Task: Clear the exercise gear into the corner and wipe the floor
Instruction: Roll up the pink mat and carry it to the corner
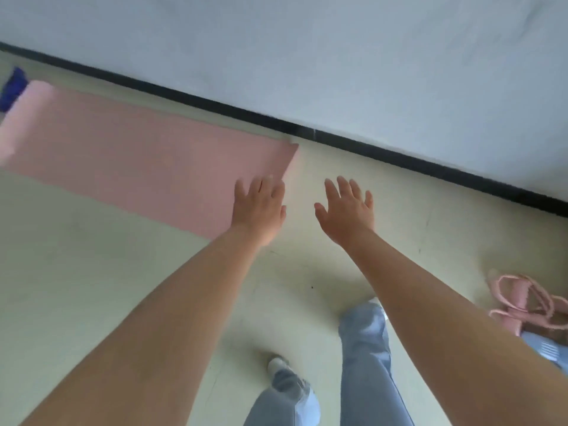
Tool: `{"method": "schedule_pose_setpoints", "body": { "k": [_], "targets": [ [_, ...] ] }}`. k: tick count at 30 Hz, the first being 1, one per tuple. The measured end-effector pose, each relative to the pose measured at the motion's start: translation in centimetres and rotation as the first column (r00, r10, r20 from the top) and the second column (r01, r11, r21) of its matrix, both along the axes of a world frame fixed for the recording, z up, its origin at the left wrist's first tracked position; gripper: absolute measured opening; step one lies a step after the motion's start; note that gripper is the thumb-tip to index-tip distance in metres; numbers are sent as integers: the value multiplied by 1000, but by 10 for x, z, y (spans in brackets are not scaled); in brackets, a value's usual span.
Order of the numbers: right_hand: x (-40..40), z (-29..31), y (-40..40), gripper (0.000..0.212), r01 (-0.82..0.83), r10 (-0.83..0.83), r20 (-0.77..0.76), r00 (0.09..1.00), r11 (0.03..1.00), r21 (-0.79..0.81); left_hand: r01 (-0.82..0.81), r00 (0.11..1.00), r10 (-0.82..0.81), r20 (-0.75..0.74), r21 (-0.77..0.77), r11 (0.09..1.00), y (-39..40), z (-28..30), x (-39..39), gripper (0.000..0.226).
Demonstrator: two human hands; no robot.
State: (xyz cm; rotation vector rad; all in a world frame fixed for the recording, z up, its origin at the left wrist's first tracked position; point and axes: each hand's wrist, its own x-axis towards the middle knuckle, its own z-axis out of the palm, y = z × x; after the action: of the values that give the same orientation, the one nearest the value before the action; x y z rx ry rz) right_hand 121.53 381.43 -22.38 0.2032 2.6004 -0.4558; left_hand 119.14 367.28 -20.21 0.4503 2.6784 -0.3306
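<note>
A pink exercise mat [138, 155] lies flat on the pale floor along the wall, its far left end curled up. My left hand [259, 207] hovers over the mat's near right corner, fingers straight and spread, holding nothing. My right hand [345, 207] is stretched out beside it over bare floor just right of the mat, also with spread fingers and empty. A pink resistance band with loop handles [519, 302] lies on the floor at the far right.
A white wall with a black skirting board [338, 139] runs diagonally behind the mat. A blue object [12, 87] sits at the mat's far left end. My legs in light jeans [365, 358] stand at the bottom of the view.
</note>
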Motion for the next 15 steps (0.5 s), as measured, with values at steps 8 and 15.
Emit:
{"method": "schedule_pose_setpoints", "body": {
  "k": [8,15],
  "targets": [
    [0,31,-231,55,-272,270,-66,961,962,-18,-356,932,358,-57,44,934,-234,26,57,45],
    [-44,0,-334,55,-294,291,-48,955,954,-60,-326,945,326,-23,25,945,-316,-5,4,44]
  ]
}}
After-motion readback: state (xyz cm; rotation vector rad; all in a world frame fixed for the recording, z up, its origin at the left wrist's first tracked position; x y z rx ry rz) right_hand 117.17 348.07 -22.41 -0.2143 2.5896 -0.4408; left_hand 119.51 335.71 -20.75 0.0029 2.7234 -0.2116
